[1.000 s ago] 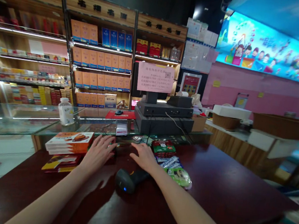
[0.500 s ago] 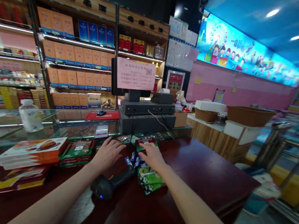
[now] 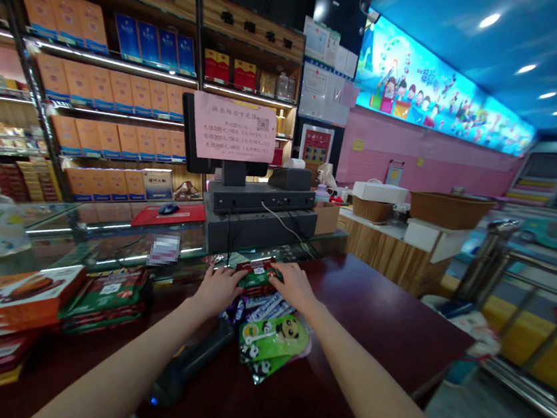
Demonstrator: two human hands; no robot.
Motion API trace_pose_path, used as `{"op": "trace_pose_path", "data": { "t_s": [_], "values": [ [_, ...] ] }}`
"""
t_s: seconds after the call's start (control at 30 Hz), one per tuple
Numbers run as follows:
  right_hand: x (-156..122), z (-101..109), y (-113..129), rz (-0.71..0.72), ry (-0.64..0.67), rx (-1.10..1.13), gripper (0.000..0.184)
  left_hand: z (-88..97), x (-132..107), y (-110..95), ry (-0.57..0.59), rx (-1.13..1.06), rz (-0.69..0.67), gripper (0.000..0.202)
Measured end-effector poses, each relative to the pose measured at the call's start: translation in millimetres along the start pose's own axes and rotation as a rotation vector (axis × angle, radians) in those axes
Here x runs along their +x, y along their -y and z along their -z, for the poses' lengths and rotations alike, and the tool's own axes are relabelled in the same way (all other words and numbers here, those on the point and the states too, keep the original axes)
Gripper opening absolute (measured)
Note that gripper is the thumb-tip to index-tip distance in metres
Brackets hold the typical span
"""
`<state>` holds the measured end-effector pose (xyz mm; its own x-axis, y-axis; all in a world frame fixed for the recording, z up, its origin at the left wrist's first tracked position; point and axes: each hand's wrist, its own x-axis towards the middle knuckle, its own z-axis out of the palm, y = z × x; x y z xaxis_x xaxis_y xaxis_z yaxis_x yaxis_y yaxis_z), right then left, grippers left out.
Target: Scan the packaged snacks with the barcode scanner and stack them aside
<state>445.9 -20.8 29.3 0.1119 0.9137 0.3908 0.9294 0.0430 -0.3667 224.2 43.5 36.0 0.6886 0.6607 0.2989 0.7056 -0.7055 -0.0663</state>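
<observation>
Red-and-green packet (image 3: 257,274) lies at lower center between your left hand (image 3: 219,289) and right hand (image 3: 296,286), both narrow at its ends, grip unclear, so press evenly.

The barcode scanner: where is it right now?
In the head view, the black barcode scanner lies on the dark red counter, just under the left forearm and left of the green panda-print packets.
</observation>
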Motion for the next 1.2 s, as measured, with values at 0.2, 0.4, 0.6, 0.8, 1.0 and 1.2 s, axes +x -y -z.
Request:
{"op": "trace_pose_path", "data": {
  "t_s": [0.2,0.4,0.6,0.8,1.0,1.2],
  "values": [
    [6,-5,-10,-0.048,0.020,0.020,0.040,-12.4,15,-2,0.115,-0.067,0.098,0.048],
    [9,-13,-19,-0.087,0.057,0.035,0.043,-20.8,25,-3,0.195,-0.144,0.191,0.051],
    [10,-19,-21,-0.073,0.047,0.066,0.040,-22.2,27,-5,0.190,-0.220,0.229,0.048],
    [7,-20,-18,-0.060,0.036,0.098,0.042,-28.3,28,-1,0.165,-0.320,0.249,0.045],
    [5,-19,-12,-0.073,0.082,0.149,0.042,-25.4,22,12,0.112,-0.461,0.216,0.041],
    [-2,-18,9,-0.040,0.110,0.196,0.052,-15.6,4,26,0.033,-0.587,0.174,0.041]
  ]
}}
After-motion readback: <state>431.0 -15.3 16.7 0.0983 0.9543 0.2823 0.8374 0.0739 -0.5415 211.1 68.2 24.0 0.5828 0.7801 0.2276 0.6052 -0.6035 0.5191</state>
